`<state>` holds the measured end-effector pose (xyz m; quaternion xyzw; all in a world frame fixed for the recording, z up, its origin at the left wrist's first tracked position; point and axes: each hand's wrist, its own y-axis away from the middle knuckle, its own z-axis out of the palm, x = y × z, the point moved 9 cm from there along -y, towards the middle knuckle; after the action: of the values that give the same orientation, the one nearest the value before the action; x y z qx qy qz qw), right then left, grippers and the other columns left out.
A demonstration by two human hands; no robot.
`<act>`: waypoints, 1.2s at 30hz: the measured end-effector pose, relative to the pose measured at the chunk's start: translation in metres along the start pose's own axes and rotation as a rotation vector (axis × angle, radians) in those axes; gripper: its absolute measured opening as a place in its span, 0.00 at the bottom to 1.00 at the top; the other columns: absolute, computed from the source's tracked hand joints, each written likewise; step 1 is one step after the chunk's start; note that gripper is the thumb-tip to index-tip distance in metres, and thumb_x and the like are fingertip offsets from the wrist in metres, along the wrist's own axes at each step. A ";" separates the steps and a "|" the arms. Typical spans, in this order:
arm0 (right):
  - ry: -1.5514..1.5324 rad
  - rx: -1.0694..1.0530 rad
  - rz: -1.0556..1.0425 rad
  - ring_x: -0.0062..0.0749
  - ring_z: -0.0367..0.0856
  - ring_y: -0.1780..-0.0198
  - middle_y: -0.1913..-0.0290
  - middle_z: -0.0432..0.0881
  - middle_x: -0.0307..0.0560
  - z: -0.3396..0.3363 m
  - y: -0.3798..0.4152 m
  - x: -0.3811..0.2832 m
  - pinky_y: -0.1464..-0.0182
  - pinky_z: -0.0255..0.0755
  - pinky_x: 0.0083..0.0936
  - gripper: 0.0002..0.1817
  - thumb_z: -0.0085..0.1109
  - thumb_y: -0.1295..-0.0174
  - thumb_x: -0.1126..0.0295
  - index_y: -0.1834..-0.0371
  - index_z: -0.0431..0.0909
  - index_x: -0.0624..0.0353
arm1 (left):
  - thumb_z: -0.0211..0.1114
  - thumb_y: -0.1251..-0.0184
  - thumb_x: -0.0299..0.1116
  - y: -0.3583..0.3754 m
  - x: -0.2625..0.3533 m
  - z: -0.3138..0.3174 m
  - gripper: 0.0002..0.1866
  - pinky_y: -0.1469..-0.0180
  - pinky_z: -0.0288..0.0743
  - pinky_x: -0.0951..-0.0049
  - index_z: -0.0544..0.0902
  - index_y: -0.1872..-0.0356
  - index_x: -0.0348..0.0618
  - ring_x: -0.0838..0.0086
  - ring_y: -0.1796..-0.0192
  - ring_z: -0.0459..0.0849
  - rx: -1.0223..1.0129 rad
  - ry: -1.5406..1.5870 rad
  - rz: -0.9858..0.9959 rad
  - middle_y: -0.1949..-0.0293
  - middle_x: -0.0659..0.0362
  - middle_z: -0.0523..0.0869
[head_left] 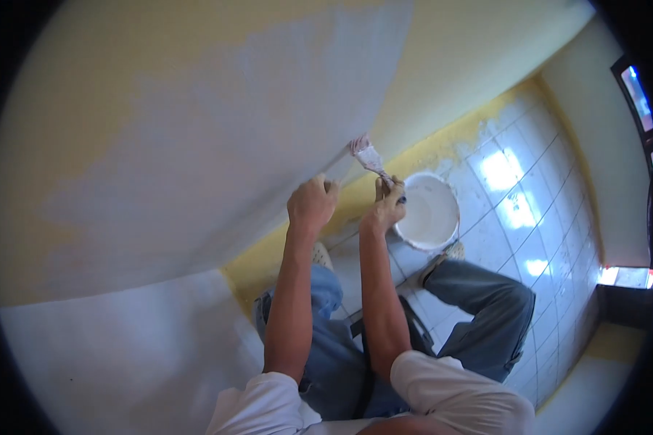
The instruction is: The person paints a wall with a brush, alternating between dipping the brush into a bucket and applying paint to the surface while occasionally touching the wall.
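My right hand grips the handle of a paintbrush, fingers wrapped round it. The brush's bristles, coated in pale pinkish-white paint, point up and to the left, close to the lower part of the wall. Pale paint covers a broad patch of that wall, and yellow shows around it. To the left, my left hand is closed in a loose fist near the wall, with no tool showing in it. A white bucket stands on the floor just right of my right hand, its inside coated white.
White floor tiles stretch to the right, with light glaring off them. A yellow strip with pale smears runs along the wall's foot. A pale wall closes off the lower left. My knees are bent on both sides of my arms.
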<state>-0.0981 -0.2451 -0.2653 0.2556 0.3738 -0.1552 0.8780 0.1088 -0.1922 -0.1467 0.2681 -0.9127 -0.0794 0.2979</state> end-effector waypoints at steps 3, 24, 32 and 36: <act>0.192 0.113 0.024 0.37 0.88 0.51 0.49 0.85 0.56 -0.079 -0.025 0.072 0.46 0.88 0.31 0.17 0.55 0.19 0.66 0.43 0.79 0.74 | 0.59 0.23 0.54 -0.001 -0.001 0.001 0.23 0.48 0.80 0.53 0.88 0.55 0.43 0.52 0.54 0.91 -0.026 0.018 -0.015 0.61 0.48 0.93; 0.147 0.501 0.400 0.35 0.88 0.50 0.49 0.85 0.50 -0.165 -0.010 0.220 0.51 0.88 0.27 0.11 0.60 0.22 0.71 0.45 0.82 0.66 | 0.62 0.22 0.48 0.027 0.020 0.080 0.20 0.44 0.78 0.52 0.86 0.51 0.39 0.50 0.50 0.88 -0.501 -0.175 0.143 0.54 0.43 0.90; -0.310 0.332 0.504 0.42 0.86 0.42 0.43 0.82 0.51 -0.166 -0.002 0.241 0.36 0.88 0.35 0.14 0.53 0.18 0.69 0.36 0.75 0.64 | 0.62 0.22 0.48 0.026 0.018 0.077 0.20 0.46 0.78 0.53 0.85 0.51 0.38 0.49 0.52 0.88 -0.468 -0.176 0.135 0.55 0.44 0.90; -0.321 0.401 0.470 0.43 0.85 0.40 0.39 0.80 0.48 -0.188 -0.003 0.220 0.33 0.86 0.39 0.16 0.51 0.17 0.69 0.32 0.69 0.62 | 0.62 0.22 0.48 0.026 0.019 0.077 0.20 0.46 0.78 0.52 0.85 0.52 0.38 0.48 0.51 0.88 -0.471 -0.161 0.134 0.55 0.43 0.90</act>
<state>-0.0602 -0.1596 -0.5391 0.4745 0.1237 -0.0574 0.8696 0.0389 -0.1815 -0.1920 0.1231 -0.9056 -0.2910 0.2830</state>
